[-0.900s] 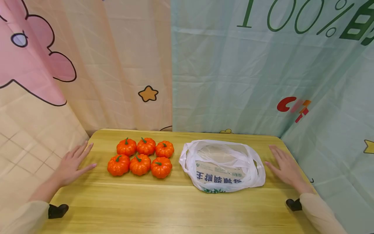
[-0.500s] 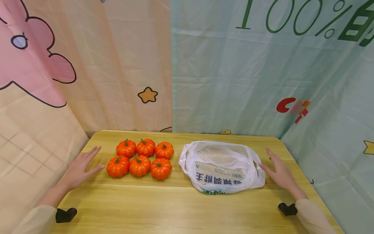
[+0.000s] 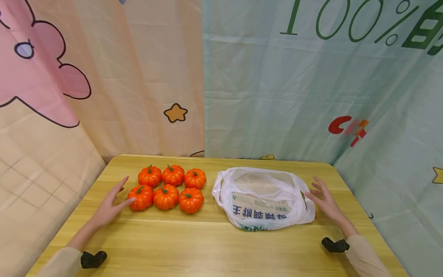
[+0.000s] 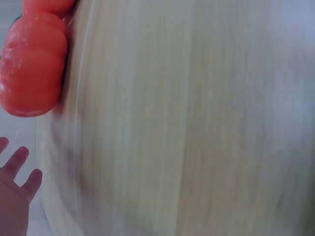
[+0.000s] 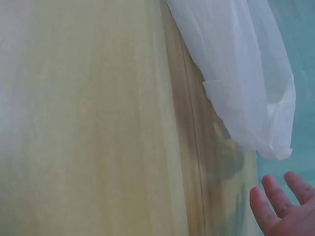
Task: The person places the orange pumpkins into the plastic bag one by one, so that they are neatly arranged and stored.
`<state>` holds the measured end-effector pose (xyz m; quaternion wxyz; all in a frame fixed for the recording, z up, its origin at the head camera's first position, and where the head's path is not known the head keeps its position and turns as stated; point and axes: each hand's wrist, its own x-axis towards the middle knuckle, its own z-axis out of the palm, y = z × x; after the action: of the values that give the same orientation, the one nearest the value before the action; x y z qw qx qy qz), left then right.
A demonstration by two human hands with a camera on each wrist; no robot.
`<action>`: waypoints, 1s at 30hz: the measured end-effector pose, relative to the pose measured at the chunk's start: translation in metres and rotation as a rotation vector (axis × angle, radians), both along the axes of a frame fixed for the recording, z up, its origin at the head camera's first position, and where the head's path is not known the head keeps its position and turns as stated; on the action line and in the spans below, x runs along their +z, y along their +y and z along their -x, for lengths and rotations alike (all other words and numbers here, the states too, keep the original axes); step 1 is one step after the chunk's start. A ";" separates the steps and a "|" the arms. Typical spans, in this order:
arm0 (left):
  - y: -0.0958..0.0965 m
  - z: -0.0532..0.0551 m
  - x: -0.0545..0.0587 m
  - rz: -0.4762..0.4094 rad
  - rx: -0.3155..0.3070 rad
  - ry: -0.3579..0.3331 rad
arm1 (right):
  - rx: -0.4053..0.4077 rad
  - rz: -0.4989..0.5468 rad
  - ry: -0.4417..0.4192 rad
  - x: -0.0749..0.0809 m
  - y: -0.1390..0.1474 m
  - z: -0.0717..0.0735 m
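Observation:
Small orange pumpkins with green stems stand in two rows of three on the left half of the table. My left hand (image 3: 110,207) is beside the front-left pumpkin (image 3: 141,197), its fingers spread and the thumb tip overlapping it in the head view. In the left wrist view a gap shows between the fingers (image 4: 32,183) and that pumpkin (image 4: 34,66). A white plastic bag (image 3: 306,209) lies open-mouthed to the right, handles loose, with a printed panel inside. Close to its right end is my right hand (image 3: 328,204), fingers relaxed and holding nothing.
The wooden table (image 3: 207,250) reaches back to a fabric curtain (image 3: 259,96) printed with cartoon figures and lettering. More curtain hangs along both sides. Black wrist mounts (image 3: 93,259) sit at both sleeve cuffs.
Both hands have moved inward: the left one rightward up to the front-left pumpkin, the right one leftward to the bag's right end. Pumpkins and bag stay where they were.

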<state>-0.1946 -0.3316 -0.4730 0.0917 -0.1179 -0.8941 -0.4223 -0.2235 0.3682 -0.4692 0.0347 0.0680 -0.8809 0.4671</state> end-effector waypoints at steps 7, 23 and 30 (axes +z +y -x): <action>0.007 0.001 -0.006 -0.034 0.037 -0.022 | 0.002 0.061 -0.011 -0.008 -0.003 0.001; 0.014 0.000 -0.016 -0.021 0.091 -0.059 | 0.051 0.029 -0.027 -0.016 -0.017 0.008; 0.017 0.001 -0.015 -0.007 0.087 -0.080 | 0.054 0.071 -0.052 -0.018 -0.014 0.012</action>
<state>-0.1953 -0.3146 -0.4880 0.0745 -0.0616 -0.8997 -0.4256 -0.2352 0.3539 -0.4872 0.0013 0.0783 -0.8623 0.5003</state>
